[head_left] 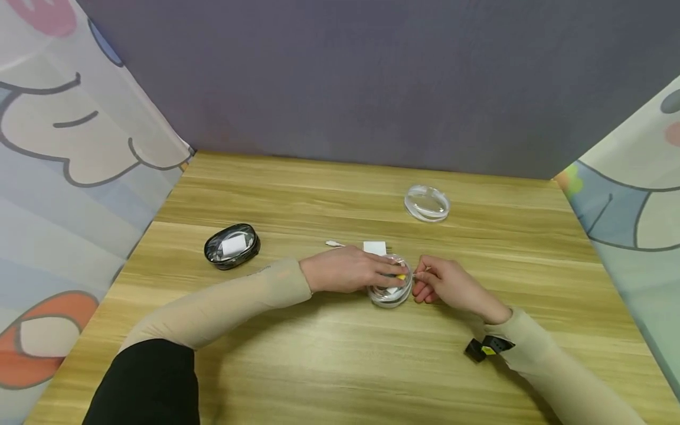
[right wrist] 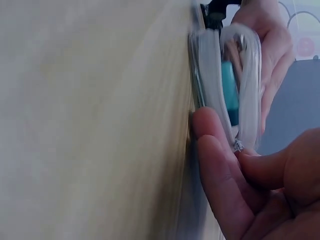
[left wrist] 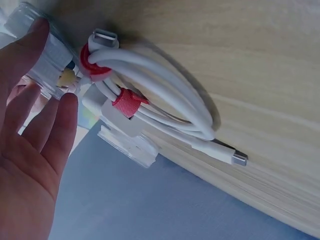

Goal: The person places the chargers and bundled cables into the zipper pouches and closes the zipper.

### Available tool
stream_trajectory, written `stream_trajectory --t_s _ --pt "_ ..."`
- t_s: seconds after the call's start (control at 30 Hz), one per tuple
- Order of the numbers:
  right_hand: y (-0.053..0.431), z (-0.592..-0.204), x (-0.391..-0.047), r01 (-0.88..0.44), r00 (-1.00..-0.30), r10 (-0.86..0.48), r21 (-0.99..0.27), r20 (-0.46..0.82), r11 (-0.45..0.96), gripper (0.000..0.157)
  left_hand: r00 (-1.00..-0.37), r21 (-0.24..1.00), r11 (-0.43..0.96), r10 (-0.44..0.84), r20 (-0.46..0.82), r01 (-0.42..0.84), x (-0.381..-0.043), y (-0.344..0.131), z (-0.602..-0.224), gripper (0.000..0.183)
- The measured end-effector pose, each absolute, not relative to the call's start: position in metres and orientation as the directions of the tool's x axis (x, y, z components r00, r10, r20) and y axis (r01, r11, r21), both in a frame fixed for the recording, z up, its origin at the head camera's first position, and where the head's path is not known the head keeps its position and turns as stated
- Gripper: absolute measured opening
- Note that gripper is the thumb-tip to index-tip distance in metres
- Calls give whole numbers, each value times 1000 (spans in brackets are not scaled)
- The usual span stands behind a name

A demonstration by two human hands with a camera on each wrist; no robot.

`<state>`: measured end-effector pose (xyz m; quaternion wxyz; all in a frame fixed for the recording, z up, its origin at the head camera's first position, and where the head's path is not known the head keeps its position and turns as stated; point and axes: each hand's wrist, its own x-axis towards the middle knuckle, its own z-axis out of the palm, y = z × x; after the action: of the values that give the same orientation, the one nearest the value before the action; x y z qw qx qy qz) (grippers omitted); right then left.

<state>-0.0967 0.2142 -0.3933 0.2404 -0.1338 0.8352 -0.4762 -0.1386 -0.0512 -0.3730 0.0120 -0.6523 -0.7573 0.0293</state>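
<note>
A round clear pouch [head_left: 390, 300] with white edging lies on the table, a teal item [right wrist: 230, 92] and something yellow inside. My left hand [head_left: 345, 270] holds it from the left, fingers over its top and thumb at its side. At the pouch's right edge, my right hand [head_left: 448, 284] pinches the small zipper pull [right wrist: 238, 145] between thumb and fingers. Beyond my left hand lie a white charger [head_left: 375, 247] and a coiled white cable [left wrist: 165, 90] with red straps, mostly hidden by that hand in the head view.
Farther back on the wooden table [head_left: 319, 195] lies another round clear pouch [head_left: 427, 203]. A black-edged oval case [head_left: 232, 245] with a white charger and cable inside sits to the left. A grey panel [head_left: 361, 88] borders the far edge, with printed cloth on both sides.
</note>
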Motion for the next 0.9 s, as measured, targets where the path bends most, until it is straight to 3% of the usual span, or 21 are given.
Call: stream_trajectory --t_s 0.57,0.9 --pt "206 -391 -67 149 -765 -536 -908 -357 392 15 -178 -59 177 984 -10 982 -138 -50 -375 59" --pt "213 -388 -77 91 -796 -517 -908 -314 410 15 -144 -214 139 990 -7 967 -138 -46 -373 59"
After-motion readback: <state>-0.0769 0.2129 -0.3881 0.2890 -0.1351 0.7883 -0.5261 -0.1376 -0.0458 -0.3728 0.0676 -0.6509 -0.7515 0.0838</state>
